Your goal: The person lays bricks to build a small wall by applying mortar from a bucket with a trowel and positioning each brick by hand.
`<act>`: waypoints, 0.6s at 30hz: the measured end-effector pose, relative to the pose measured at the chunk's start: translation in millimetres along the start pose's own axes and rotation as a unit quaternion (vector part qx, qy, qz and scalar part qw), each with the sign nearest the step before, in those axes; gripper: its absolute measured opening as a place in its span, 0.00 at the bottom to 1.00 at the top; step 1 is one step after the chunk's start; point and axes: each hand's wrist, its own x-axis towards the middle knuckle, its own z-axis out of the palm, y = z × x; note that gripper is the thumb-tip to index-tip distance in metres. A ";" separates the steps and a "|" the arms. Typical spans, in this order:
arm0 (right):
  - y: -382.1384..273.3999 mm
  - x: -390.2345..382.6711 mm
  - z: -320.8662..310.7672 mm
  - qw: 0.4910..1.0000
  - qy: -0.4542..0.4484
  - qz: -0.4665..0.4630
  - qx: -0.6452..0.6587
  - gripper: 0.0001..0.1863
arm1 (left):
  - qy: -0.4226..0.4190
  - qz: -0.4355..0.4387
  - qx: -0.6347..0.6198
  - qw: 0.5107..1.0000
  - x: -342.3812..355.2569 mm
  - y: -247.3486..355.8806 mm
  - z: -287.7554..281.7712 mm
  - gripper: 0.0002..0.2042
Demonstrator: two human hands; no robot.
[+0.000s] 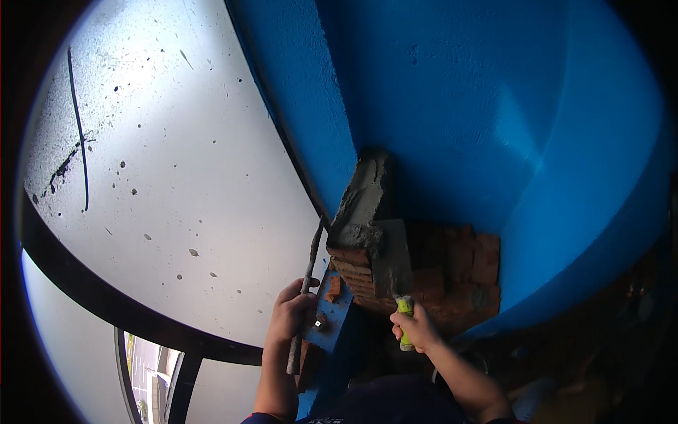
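Note:
My right hand (pixel 420 331) is closed round the yellow-green handle of a trowel (pixel 390 258). The trowel's broad grey blade lies against the end of a low brick wall (pixel 353 272), beside its mortar-covered top. Wet grey mortar (pixel 364 194) coats that top back to the blue corner. In my left hand (pixel 291 311) is a long, thin, mortar-grey tool (pixel 311 258), held slantwise with its upper end close to the wall's left side; its exact kind does not show.
Mortar-splashed white window panes (pixel 205 177) in a dark frame stand on the left. Blue walls (pixel 452 92) rise behind and to the right. A blue sill (pixel 339 318) holds a broken brick piece (pixel 333 289). More bricks (pixel 480 261) lie right of the trowel; the lower right is dark.

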 end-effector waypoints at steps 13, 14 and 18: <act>-106.2 11.8 25.2 0.729 0.075 -0.367 -0.574 0.15 | -0.043 0.000 -0.078 0.996 0.6 -27.9 -23.2 0.16; -108.2 12.6 24.0 0.690 0.080 -0.381 -0.610 0.16 | -0.059 -0.002 -0.096 0.994 1.5 -30.8 -24.9 0.17; -120.7 3.3 18.8 0.625 0.102 -0.363 -0.684 0.16 | -0.077 0.004 -0.126 0.989 11.4 -44.6 -21.3 0.17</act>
